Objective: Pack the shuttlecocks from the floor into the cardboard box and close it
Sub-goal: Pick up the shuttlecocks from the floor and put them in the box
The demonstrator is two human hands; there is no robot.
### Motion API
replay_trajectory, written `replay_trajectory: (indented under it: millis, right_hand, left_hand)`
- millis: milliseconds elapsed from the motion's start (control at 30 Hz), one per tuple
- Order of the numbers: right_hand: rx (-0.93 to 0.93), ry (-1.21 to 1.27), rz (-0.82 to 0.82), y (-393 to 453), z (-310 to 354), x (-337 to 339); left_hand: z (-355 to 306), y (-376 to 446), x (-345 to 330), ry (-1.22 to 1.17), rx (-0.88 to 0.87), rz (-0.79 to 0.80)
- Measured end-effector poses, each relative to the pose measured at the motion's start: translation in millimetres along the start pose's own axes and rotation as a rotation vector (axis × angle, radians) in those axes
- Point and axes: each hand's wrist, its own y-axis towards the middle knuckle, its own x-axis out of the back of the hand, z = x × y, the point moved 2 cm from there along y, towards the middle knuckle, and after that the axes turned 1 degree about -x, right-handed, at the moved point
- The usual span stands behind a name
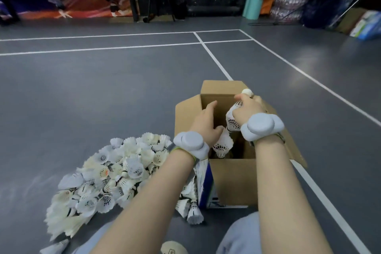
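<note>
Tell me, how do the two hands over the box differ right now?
The right hand grips a stack of shuttlecocks, cork end pointing away; the left hand holds one shuttlecock lower, in the cardboard box. The right hand is raised above the rim. Both wear grey wrist devices.

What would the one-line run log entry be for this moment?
stage: packing | right hand: holding shuttlecock stack over cardboard box | left hand: holding shuttlecock | pile: on floor | flaps: open

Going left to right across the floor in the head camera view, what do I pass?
Pile of shuttlecocks → left hand → right hand holding shuttlecocks over the open cardboard box → white court line.
</note>
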Motion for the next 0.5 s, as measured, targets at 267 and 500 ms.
replay_trajectory:
  millis: [267,500]
  right_hand:
    - [0.011,-0.027,0.052,0.1,10.7,-15.4]
    - [0.070,-0.047,0.154,-16.5,44.9,-44.3]
  left_hand:
    - [7.0,-2.6,18.4,0.014,0.067,-0.102]
    - [23.6,-22.3,58.6,0.156,0.090,-0.120]
